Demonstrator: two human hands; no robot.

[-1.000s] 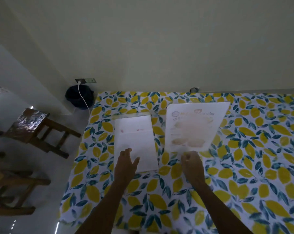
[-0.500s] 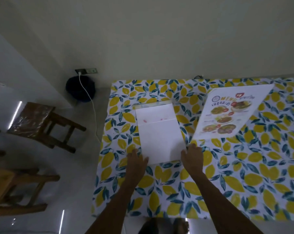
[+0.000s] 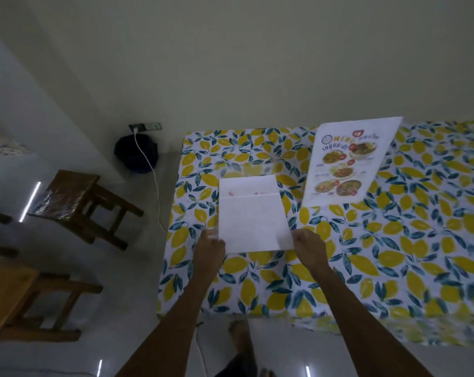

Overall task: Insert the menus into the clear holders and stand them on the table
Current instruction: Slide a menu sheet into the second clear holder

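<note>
A white sheet (image 3: 250,216), a menu lying blank side up, rests on the lemon-print tablecloth (image 3: 393,254). A clear holder (image 3: 246,170) lies flat under and beyond its far edge, hard to make out. My left hand (image 3: 210,247) pinches the sheet's near left corner. My right hand (image 3: 308,246) grips its near right corner. A second menu (image 3: 344,164) with printed food photos lies face up to the right, untouched.
The table's left edge (image 3: 170,229) and near edge (image 3: 230,314) drop to a pale floor. Wooden stools (image 3: 78,205) stand to the left. A dark round object (image 3: 136,156) with a white cable sits by the wall socket. My bare foot (image 3: 239,336) is below the table edge.
The view has shifted left and down. Both hands moved from the tablecloth onto the white sheet's near corners and took hold of them. The printed menu stayed in place.
</note>
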